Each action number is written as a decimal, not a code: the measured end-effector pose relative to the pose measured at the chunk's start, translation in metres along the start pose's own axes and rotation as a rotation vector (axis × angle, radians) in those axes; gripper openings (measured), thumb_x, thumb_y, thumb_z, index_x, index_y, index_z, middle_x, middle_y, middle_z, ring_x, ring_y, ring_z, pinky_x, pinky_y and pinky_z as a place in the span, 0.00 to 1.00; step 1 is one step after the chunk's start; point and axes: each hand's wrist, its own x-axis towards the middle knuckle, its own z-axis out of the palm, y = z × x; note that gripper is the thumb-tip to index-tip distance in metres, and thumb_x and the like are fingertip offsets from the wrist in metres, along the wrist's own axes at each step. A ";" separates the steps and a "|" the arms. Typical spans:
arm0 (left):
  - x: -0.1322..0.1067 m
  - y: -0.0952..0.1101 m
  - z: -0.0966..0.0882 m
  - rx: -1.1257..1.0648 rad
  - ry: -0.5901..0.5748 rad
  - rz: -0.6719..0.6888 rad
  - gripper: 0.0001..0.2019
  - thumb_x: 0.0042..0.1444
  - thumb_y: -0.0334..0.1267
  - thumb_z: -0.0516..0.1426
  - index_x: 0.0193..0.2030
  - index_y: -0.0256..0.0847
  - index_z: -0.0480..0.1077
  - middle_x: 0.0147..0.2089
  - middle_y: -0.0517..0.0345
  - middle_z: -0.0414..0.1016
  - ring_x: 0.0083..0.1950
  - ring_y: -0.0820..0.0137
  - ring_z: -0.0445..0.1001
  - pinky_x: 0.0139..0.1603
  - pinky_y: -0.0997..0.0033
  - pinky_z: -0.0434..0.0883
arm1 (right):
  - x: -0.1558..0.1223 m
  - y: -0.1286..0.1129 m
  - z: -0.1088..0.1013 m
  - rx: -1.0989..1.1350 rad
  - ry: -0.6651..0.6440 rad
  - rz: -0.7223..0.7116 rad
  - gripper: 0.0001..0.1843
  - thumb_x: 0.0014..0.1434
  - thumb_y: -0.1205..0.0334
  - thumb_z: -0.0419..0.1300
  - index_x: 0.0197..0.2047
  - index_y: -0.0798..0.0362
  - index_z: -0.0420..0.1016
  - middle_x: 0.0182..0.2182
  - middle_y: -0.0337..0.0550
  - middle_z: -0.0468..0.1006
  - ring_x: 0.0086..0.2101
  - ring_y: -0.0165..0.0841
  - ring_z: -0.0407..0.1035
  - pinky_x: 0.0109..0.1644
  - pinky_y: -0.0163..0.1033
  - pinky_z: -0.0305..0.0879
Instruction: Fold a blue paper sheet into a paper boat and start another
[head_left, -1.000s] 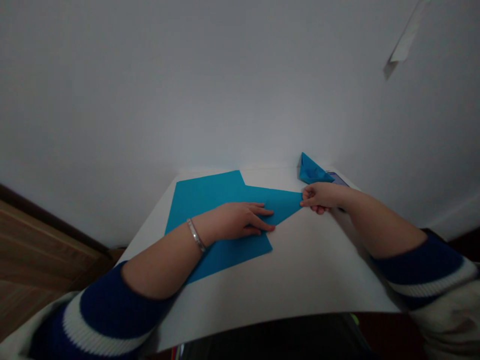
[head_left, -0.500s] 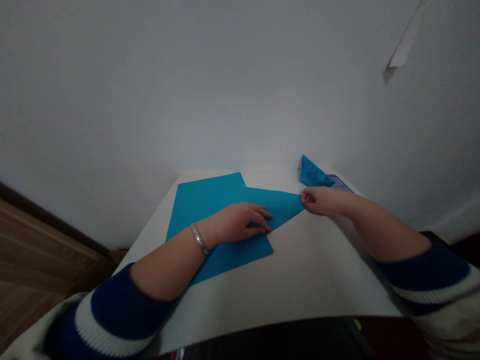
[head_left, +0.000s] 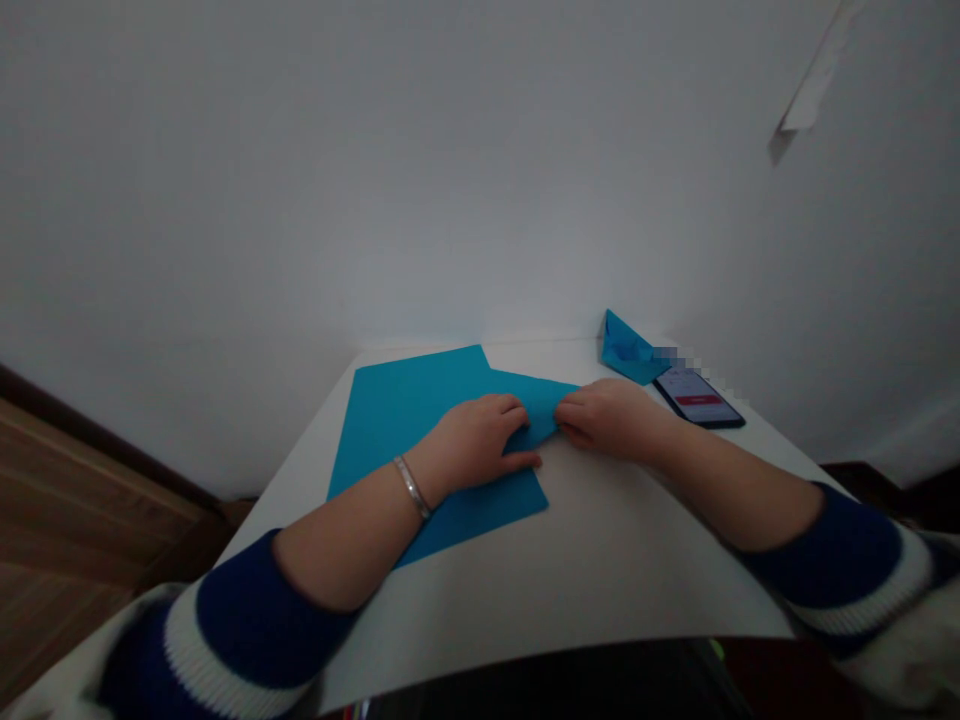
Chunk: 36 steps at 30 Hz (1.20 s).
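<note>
A folded piece of blue paper lies over the right part of a larger flat blue sheet, its right end sticking out past it. My left hand, with a silver bracelet at the wrist, rests on the paper, fingers bent a little and thumb apart. At the paper's right end my right hand is closed, its fingertips pinching the lower right edge. The right corner of the paper is hidden behind that hand.
A folded blue paper boat stands at the back of the white table, against the wall. Beside it lies a phone with its screen lit. A wooden panel is at the left.
My right hand has moved left, bringing the paper's right end in towards my left hand. My left hand's fingers have curled slightly. More of the phone shows now.
</note>
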 end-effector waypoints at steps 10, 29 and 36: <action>0.000 -0.003 -0.006 0.003 0.236 -0.467 0.14 0.65 0.43 0.46 0.46 0.44 0.71 0.35 0.52 0.77 0.34 0.61 0.75 0.32 0.67 0.67 | -0.001 0.008 0.012 0.522 0.555 0.498 0.28 0.54 0.56 0.61 0.58 0.52 0.63 0.51 0.51 0.74 0.49 0.42 0.69 0.51 0.46 0.64; 0.008 -0.007 0.007 -1.364 0.624 -0.689 0.25 0.55 0.40 0.53 0.61 0.44 0.59 0.30 0.62 0.66 0.27 0.72 0.66 0.27 0.74 0.67 | 0.003 0.018 0.025 1.576 0.332 0.541 0.27 0.51 0.51 0.62 0.53 0.51 0.67 0.50 0.52 0.77 0.46 0.42 0.73 0.47 0.45 0.70; 0.004 -0.016 0.008 -0.579 0.524 -0.505 0.13 0.56 0.35 0.52 0.47 0.39 0.71 0.26 0.62 0.58 0.29 0.70 0.62 0.33 0.69 0.63 | -0.001 0.027 0.022 1.317 0.043 0.568 0.17 0.53 0.57 0.60 0.46 0.52 0.71 0.41 0.47 0.80 0.37 0.37 0.74 0.41 0.41 0.70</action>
